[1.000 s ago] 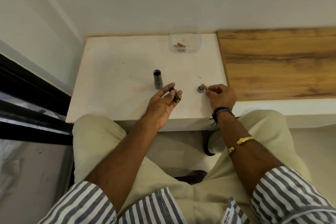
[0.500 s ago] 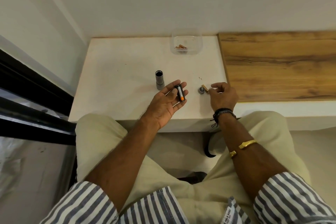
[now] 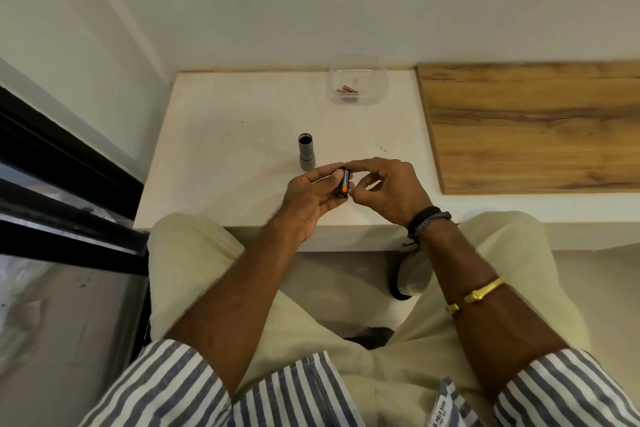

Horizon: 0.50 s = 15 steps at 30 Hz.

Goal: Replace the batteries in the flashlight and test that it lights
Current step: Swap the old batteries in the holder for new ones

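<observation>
Here the whole matter turns on the small black battery holder (image 3: 343, 183), which the left hand (image 3: 313, 199) pinches between thumb and fingers just above the near edge of the white table (image 3: 214, 149). Its long axis runs roughly away from the person, tipped a little to the right, and an orange-ended battery shows in its near end. The right hand (image 3: 388, 189) sits immediately to the right of the holder, its fingers curled narrow with the fingertips (image 3: 350, 188) touching or all but touching the holder's side; whether it grips a battery of its own I cannot tell, since the fingers hide that spot. The right hand is therefore the nearer working hand and the left merely steadies, so the coming move looks like a press or slide of a cell along that axis into its slot. The grey flashlight body (image 3: 306, 152) stands upright on the table just beyond the left hand, open dark mouth upward, apart from both hands. Well behind it, near the wall, a clear plastic container (image 3: 375, 80) holds a few brownish batteries. The only writing in view is a small tag (image 3: 437, 414) on the striped shirt at the bottom edge, seen upside down; it seems to read "POLO ASSN", though I would not swear to it. No brand can be read on the holder or the flashlight body.
</observation>
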{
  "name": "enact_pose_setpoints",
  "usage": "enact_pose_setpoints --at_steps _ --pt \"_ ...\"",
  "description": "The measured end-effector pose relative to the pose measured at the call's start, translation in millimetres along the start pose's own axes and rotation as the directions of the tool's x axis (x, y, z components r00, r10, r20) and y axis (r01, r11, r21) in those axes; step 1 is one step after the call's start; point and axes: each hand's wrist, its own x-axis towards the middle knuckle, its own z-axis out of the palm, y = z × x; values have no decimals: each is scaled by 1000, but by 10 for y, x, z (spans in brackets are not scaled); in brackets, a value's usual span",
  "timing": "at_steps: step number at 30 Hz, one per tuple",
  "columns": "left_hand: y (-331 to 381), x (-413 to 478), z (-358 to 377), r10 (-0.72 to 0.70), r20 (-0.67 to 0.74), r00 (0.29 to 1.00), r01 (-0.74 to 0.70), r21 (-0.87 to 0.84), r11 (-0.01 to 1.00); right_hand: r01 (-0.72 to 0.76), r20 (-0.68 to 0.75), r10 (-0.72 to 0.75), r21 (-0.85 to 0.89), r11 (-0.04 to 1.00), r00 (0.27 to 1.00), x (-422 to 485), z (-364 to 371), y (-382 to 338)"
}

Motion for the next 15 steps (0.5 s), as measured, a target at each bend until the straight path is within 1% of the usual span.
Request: enact_pose_setpoints --at_steps 8,11,15 --pt "-28 22 -5 -33 -46 998 36 70 997 18 56 -13 -81 997 998 16 -7 -6" --pt "-43 16 0 -43 -68 997 50 100 994 81 104 -68 -131 988 992 8 -36 -26" --pt "-55 10 10 -39 -69 997 49 137 989 149 123 -129 -174 973 984 -15 -62 -61"
